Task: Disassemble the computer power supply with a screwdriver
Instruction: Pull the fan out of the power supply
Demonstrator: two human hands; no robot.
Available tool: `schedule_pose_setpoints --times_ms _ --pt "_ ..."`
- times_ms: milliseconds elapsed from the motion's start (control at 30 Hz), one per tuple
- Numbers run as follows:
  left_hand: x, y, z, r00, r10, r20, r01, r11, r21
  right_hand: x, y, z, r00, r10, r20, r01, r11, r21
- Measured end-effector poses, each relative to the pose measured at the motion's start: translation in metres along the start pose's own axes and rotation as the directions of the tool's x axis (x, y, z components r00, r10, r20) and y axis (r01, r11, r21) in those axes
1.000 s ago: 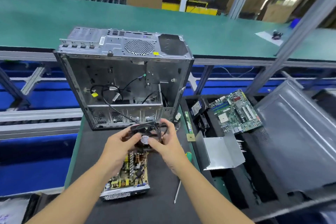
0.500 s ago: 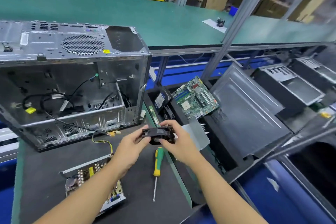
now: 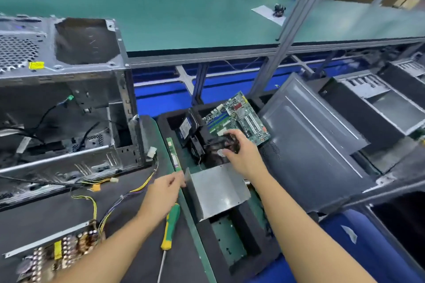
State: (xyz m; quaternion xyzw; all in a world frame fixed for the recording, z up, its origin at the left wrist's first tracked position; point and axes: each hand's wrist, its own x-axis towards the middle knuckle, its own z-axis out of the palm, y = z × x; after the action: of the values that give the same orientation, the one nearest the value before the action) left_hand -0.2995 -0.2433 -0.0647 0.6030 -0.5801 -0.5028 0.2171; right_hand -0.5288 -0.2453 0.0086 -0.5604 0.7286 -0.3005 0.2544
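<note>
Now right grip pinches black fan over parts tray, at 7 o'clock of green circuit board. Left grip loosely curled, empty. Opened power supply on bench, 7 o'clock in view. Fan probably light, blades fragile; hold frame.

Bare grey metal cover; glossy plastic screwdriver.

— Screwdrivers?
— One screwdriver.
— Boards?
— Two: one motherboard, one bare power supply board.
— Anything else?
— One open computer case on the mat, one bent metal cover, one memory stick, one fan in hand, two hands: left hand, right hand.
</note>
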Motion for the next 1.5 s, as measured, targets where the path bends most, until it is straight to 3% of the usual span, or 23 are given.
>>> schedule_pose_setpoints --times_ms 67,200,333,433,567,667,767,833,933,1067,1133,1267,1367,1500 --pt "0.008 0.0 0.009 0.999 -0.041 0.004 0.041 0.992 0.118 0.029 0.013 0.002 0.999 -0.02 0.047 0.025 0.994 -0.104" --pt "0.028 -0.004 0.024 0.986 -0.156 0.053 0.145 0.974 0.177 0.073 0.035 0.024 0.971 -0.042 0.235 0.089 0.977 -0.195" --pt "0.041 -0.013 0.03 0.979 -0.193 0.067 0.183 0.975 0.125 0.097 0.05 0.052 0.898 -0.026 0.439 0.176 0.937 -0.303" --pt "0.043 -0.021 0.031 0.978 -0.203 0.044 0.2 0.978 0.066 0.107 0.049 0.062 0.896 -0.024 0.443 0.177 0.935 -0.308" --pt "0.045 -0.027 0.027 0.979 -0.203 0.035 0.204 0.979 -0.012 0.116 0.053 0.073 0.896 0.067 0.438 0.042 0.971 -0.235" --pt "0.046 -0.031 0.023 0.979 -0.199 0.036 0.201 0.978 -0.053 0.12 0.065 0.074 0.896 0.208 0.393 -0.161 0.976 -0.149" --pt "0.047 -0.036 0.022 0.977 -0.208 0.04 0.211 0.973 -0.09 0.129 0.073 0.064 0.883 0.379 0.277 -0.405 0.914 0.04" --pt "0.047 -0.04 0.023 0.975 -0.218 0.041 0.221 0.97 -0.103 0.131 0.076 0.058 0.857 0.433 0.281 -0.469 0.88 0.076" --pt "0.048 -0.043 0.025 0.973 -0.223 0.058 0.229 0.965 -0.126 0.129 0.082 0.061 0.874 0.35 0.337 -0.365 0.931 -0.02" --pt "0.046 -0.042 0.024 0.972 -0.219 0.081 0.228 0.964 -0.137 0.123 0.079 0.068 0.913 0.181 0.367 -0.19 0.982 -0.011" --pt "0.046 -0.041 0.022 0.973 -0.216 0.075 0.225 0.964 -0.143 0.123 0.076 0.07 0.891 0.113 0.441 -0.084 0.993 -0.086" --pt "0.045 -0.04 0.021 0.974 -0.217 0.064 0.224 0.965 -0.139 0.119 0.071 0.076 0.77 0.058 0.635 0.179 0.936 -0.302" --pt "0.043 -0.041 0.02 0.972 -0.22 0.078 0.229 0.965 -0.13 0.118 0.069 0.078 0.7 0.063 0.711 0.297 0.88 -0.37" --pt "0.042 -0.046 0.019 0.973 -0.218 0.08 0.226 0.967 -0.118 0.117 0.061 0.072 0.76 0.056 0.648 0.322 0.833 -0.45"
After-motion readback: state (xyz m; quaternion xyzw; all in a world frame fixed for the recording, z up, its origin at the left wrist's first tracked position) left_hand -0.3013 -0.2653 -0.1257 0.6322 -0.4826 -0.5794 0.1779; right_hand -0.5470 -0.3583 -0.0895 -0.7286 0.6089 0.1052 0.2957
